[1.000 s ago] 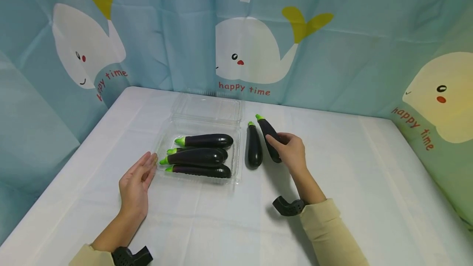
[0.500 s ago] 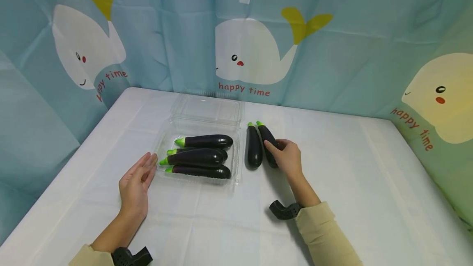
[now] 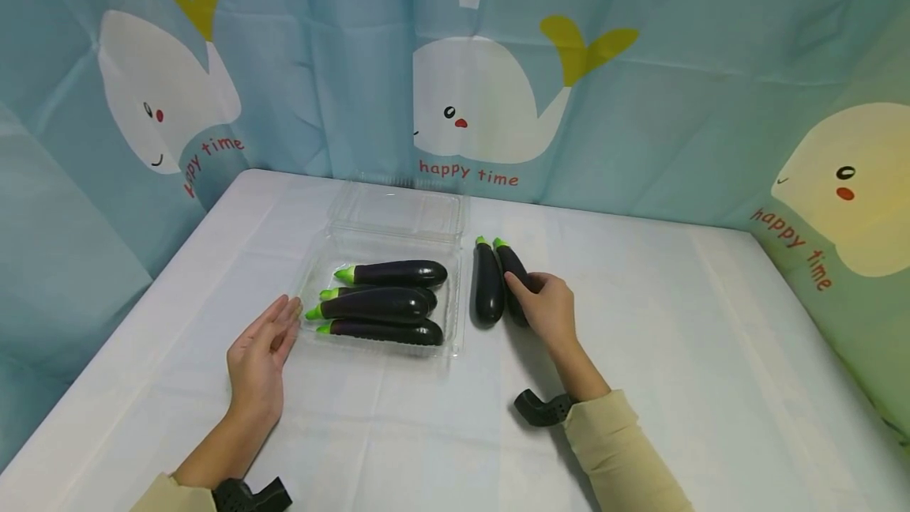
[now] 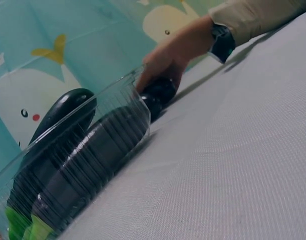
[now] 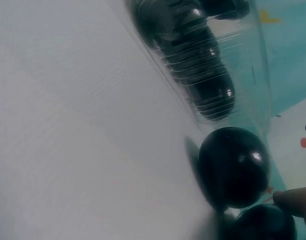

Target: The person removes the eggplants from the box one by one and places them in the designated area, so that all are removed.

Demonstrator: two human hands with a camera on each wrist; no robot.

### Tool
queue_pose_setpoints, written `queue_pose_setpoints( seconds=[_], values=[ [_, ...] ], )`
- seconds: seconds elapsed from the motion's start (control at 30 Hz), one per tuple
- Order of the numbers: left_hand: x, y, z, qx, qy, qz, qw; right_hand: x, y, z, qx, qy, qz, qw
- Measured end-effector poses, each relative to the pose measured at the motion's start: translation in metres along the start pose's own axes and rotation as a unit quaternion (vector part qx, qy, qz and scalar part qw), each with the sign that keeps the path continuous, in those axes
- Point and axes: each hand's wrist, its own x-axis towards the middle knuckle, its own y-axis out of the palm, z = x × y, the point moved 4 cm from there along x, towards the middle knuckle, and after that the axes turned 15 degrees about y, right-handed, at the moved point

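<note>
Right grip [image 3: 553, 310] holds outer eggplant [image 3: 510, 261], now closer to inner eggplant [image 3: 488, 284].

Right sleeve [image 3: 626, 453], beige cloth, broad cuff, creased along the forearm; left sleeve [image 3: 173, 495], matching beige, partly in view; right wrist unit [image 3: 543, 410], black, elbow-shaped, small dark holes; left wrist unit [image 3: 249, 498], black, like form.
</note>
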Motion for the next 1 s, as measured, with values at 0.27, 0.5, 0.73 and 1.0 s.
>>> queue_pose_setpoints(
  seconds=[0.27, 0.5, 0.73, 1.0],
  values=[
    [-0.0004, -0.0004, -0.0002, 0.001, 0.006, 0.005, 1.0000, -0.0013, 0.0032, -0.0012, -0.015, -0.025, -0.021, 0.9994],
    [-0.0006, -0.0004, -0.0002, 0.007, 0.007, 0.010, 0.9999, -0.0038, 0.0039, -0.0014, -0.031, -0.032, -0.023, 0.9987],
    [-0.0014, -0.0001, -0.0018, 0.012, 0.009, 0.013, 0.9998, -0.0044, 0.0020, 0.0000, -0.035, -0.033, -0.014, 0.9987],
    [-0.0012, 0.0003, -0.0010, 0.010, 0.008, 0.009, 0.9999, -0.0023, -0.0050, 0.0028, -0.045, -0.034, -0.013, 0.9983]
  ],
)
